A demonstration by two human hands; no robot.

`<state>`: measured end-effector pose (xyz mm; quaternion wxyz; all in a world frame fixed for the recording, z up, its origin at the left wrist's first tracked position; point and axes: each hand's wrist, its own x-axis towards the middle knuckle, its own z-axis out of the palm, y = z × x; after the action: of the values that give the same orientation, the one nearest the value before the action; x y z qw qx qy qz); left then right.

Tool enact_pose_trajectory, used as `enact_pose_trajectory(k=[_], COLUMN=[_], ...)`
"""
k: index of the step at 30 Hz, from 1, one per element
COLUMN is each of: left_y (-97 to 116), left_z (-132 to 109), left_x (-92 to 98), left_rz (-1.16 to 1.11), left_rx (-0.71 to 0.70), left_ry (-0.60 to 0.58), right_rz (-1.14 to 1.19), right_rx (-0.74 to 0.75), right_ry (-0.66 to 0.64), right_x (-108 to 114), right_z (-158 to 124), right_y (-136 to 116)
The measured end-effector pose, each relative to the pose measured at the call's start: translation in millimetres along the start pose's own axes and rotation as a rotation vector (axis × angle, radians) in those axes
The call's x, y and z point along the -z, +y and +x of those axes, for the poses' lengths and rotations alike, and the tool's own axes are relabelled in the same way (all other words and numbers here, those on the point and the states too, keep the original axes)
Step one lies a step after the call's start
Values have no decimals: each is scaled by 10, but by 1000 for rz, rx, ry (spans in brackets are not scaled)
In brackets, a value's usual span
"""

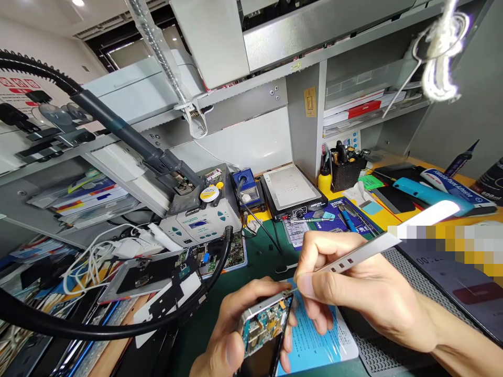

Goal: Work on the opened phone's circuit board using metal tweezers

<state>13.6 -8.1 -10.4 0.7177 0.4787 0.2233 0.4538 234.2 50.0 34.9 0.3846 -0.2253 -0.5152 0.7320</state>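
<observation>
My left hand (226, 327) is wrapped round an opened smartphone (267, 327), held tilted near the bottom of the view. Its upper part lies bare, showing a circuit board with gold and green parts; below that is a black section. In my right hand (377, 293) is a pair of silver tweezers (365, 255) with small square holes, pinched between thumb and fingers. The tip end is at the phone's upper right corner; my fingers hide exactly what it touches. Underneath lies a blue printed sheet (320, 335) on the green mat (220, 309).
A grey rework station (202, 222) with a thick black hose (129, 335) stands at back left. Beside it are a blue device (249, 188) and a flat heating plate (293, 188). A black tool holder (348, 170) is at the back. Phone parts and white cables (84, 262) crowd the left.
</observation>
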Motion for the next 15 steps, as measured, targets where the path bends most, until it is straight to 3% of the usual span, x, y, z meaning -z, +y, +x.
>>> enact_pose_trajectory(k=[15], left_y=[-18], left_z=[50], left_x=[-52], left_rz=[-120], left_rx=[17], left_ry=[44], right_rz=[-111], right_rx=[69], right_ry=[9], right_x=[-11], right_z=[19], right_y=[9])
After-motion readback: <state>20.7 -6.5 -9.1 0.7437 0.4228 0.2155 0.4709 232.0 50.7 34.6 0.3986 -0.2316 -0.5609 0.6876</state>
